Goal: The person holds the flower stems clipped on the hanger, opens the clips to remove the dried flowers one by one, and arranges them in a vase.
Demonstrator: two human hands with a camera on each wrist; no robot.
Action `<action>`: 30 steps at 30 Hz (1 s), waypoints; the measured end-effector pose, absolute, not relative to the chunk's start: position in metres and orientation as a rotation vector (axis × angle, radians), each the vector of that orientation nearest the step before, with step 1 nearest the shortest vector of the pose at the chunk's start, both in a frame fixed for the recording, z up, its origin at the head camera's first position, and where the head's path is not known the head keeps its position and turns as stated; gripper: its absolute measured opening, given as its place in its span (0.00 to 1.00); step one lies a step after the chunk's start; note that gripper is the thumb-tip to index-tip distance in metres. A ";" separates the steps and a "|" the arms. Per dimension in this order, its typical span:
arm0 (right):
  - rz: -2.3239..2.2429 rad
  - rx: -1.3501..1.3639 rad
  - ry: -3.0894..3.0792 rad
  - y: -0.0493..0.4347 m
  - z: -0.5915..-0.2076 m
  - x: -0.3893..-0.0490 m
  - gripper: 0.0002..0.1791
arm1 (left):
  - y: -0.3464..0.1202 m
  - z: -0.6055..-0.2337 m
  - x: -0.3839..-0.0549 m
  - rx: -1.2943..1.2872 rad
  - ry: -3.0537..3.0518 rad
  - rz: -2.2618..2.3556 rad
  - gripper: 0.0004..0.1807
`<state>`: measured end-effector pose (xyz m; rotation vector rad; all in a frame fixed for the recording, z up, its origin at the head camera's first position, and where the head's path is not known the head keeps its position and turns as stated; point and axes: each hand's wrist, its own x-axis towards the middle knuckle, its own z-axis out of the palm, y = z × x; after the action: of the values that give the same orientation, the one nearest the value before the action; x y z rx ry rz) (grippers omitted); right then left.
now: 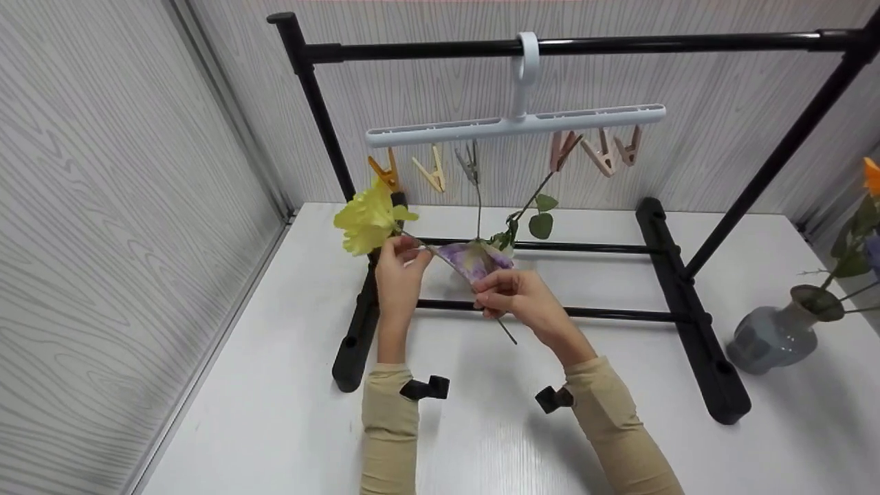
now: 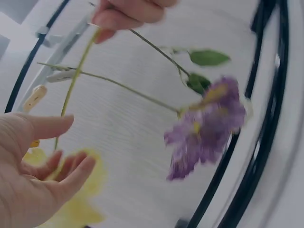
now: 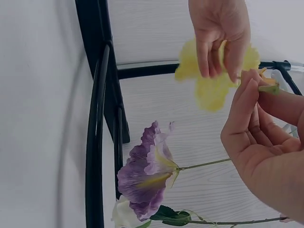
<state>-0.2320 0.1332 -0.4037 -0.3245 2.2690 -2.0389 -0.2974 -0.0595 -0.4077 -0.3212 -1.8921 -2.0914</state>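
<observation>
A yellow artificial flower [image 1: 363,218] slants across in front of the rack. My right hand [image 1: 526,302] pinches its stem between thumb and fingers, and the cut stem end [image 3: 270,89] shows there in the right wrist view. Close to the bloom, my left hand [image 1: 399,275] is around the stem with thumb and fingers apart, as the left wrist view shows. Behind the hands a purple flower [image 2: 204,128] hangs head down from a grey clip [image 1: 469,165]. Beside it a white flower [image 3: 124,213], mostly hidden, hangs from a reddish clip [image 1: 564,150].
A pale hanger [image 1: 474,128] hooks over the black rack's top bar [image 1: 433,49]. An orange clip [image 1: 386,172], a cream clip [image 1: 432,173] and two pinkish clips [image 1: 605,155] carry no flowers. To the right stands a grey vase [image 1: 773,340] with flowers.
</observation>
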 end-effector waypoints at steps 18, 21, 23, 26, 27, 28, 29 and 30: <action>-2.150 -0.357 1.959 0.142 -0.409 -0.227 0.11 | -0.054 -0.405 -0.294 -0.109 -1.245 -2.811 0.07; -2.203 -0.381 1.765 0.146 -0.409 -0.227 0.14 | -0.050 -0.405 -0.292 -0.107 -1.215 -2.826 0.07; -2.224 -0.396 1.664 0.149 -0.409 -0.227 0.15 | -0.046 -0.404 -0.290 -0.106 -1.204 -2.838 0.07; -2.235 -0.411 1.594 0.153 -0.408 -0.227 0.15 | -0.041 -0.403 -0.287 -0.112 -1.205 -2.855 0.09; -2.233 -0.416 1.590 0.154 -0.408 -0.227 0.15 | -0.039 -0.403 -0.285 -0.115 -1.210 -2.858 0.09; -2.232 -0.418 1.594 0.156 -0.407 -0.227 0.15 | -0.037 -0.402 -0.284 -0.121 -1.218 -2.861 0.09; -2.230 -0.418 1.601 0.158 -0.407 -0.227 0.14 | -0.035 -0.402 -0.283 -0.132 -1.226 -2.864 0.09; -2.228 -0.419 1.610 0.159 -0.406 -0.227 0.14 | -0.032 -0.402 -0.282 -0.141 -1.240 -2.862 0.09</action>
<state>-0.2265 0.1590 -0.4058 -0.4186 1.6104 -2.2278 -0.2818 -0.0325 -0.4024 -0.1413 -1.2400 -2.8619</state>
